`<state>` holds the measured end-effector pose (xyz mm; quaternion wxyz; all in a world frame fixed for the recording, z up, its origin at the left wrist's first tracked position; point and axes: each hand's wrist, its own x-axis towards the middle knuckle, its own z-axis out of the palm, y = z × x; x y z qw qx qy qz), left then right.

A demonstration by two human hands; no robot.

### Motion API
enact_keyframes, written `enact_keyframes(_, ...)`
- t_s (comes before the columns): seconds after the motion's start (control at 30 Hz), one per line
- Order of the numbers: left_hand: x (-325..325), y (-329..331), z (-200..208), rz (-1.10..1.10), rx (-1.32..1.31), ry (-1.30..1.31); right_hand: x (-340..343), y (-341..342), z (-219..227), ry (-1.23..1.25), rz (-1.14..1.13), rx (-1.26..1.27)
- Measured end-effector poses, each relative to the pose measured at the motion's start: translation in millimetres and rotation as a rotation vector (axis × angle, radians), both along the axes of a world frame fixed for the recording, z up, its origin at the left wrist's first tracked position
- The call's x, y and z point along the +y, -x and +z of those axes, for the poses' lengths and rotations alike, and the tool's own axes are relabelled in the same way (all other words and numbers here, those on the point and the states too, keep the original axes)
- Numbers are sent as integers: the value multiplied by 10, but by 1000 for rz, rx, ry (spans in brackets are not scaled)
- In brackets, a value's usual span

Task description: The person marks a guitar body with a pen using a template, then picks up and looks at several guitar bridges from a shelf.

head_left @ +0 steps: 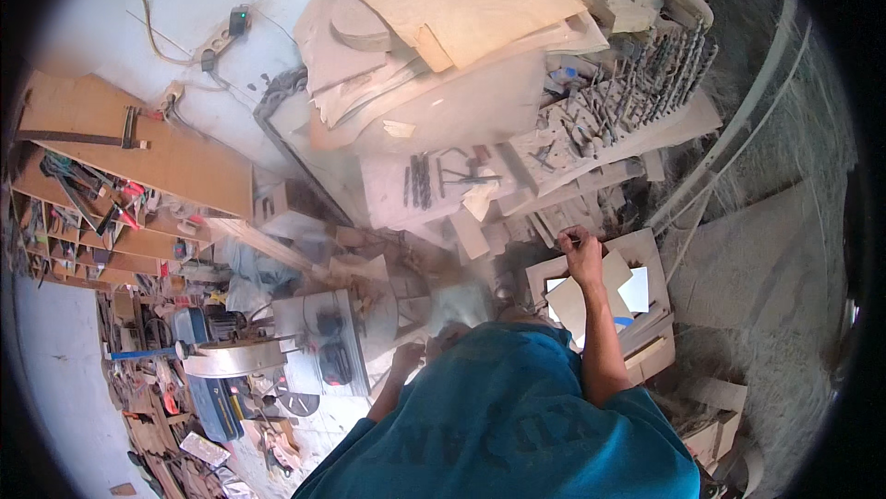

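Raised ahead of me on the right, my right hand (580, 248) has its fingers curled together. A small dark bit shows at the fingertips, too little to name. Below that hand and forearm is a wooden tray-like frame (651, 264) with a tan board (577, 307) and a white sheet (635, 289) in it. My left hand (407, 358) is lower and to the left, close to my teal shirt. Its fingers look closed, and anything in them is hidden. Nearest to it is the grey flat plate (355, 319) of a machine.
Drill bits (660, 74) stand upright in a wooden rack at the far right, with several more (417, 181) lying on the bench. Thin wood sheets (461, 0) are piled behind. Left are tool-filled shelves (101, 222) and a band-like metal part (235, 359). A hose (729, 148) runs down the right.
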<state>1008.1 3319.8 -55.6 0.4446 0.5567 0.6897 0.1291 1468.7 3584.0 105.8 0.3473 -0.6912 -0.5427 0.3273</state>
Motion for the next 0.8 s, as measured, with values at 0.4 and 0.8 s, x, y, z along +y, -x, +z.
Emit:
enact_keyframes(0.4, -83, 19, 0, -25, 28, -56, -43, 104, 130, 29, 64, -5)
enact_keyframes(0.8, 101, -180, 177, 520, -223, 326, -17, 249, 122, 10, 150, 33)
